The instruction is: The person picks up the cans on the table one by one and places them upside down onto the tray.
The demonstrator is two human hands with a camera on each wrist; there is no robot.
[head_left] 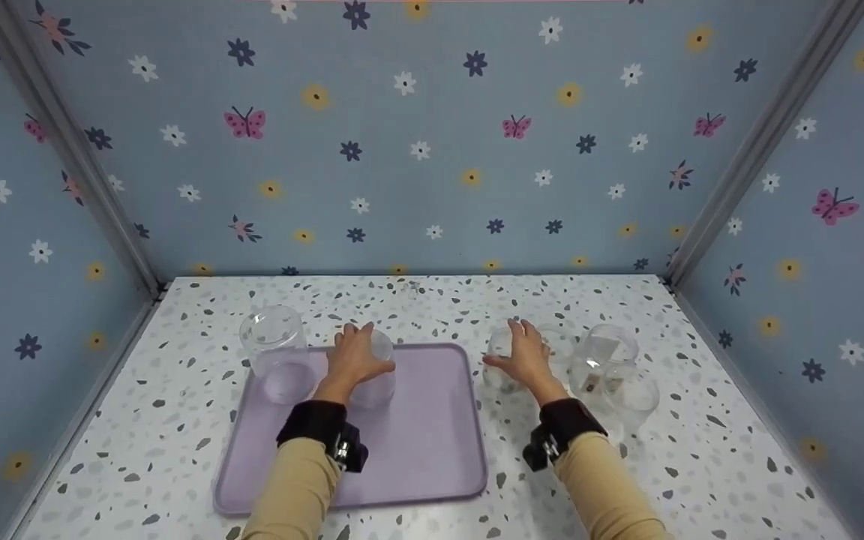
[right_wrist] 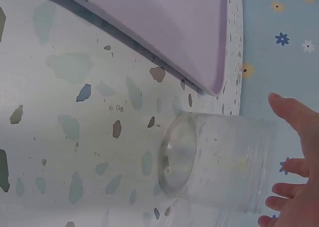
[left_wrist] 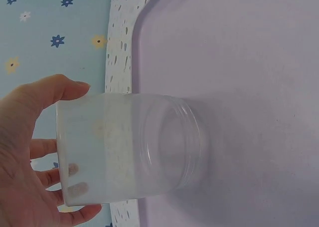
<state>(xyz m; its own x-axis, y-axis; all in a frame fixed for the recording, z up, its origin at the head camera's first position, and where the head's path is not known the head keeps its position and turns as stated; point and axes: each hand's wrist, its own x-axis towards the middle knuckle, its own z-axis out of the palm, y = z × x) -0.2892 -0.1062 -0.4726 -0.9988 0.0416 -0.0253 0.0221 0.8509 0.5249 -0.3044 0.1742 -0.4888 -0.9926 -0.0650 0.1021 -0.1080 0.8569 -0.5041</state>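
Observation:
In the head view my left hand (head_left: 353, 356) grips the upper end of a clear jar (head_left: 374, 394) over the purple tray (head_left: 432, 442). The left wrist view shows that jar (left_wrist: 164, 142) bottom up, its threaded mouth toward the tray, thumb and fingers around the base. Off the tray's right side, my right hand (head_left: 526, 356) hovers at another clear jar (head_left: 499, 345). Seen from the right wrist, this jar (right_wrist: 219, 159) stands on the table, threaded rim up, with the spread thumb and fingers beside that rim.
Another clear jar (head_left: 274, 334) stands at the tray's back left corner. Several more clear jars (head_left: 631, 394) crowd together right of my right hand on the speckled table (head_left: 672, 480). Patterned blue panels (head_left: 432, 135) enclose the back and both sides.

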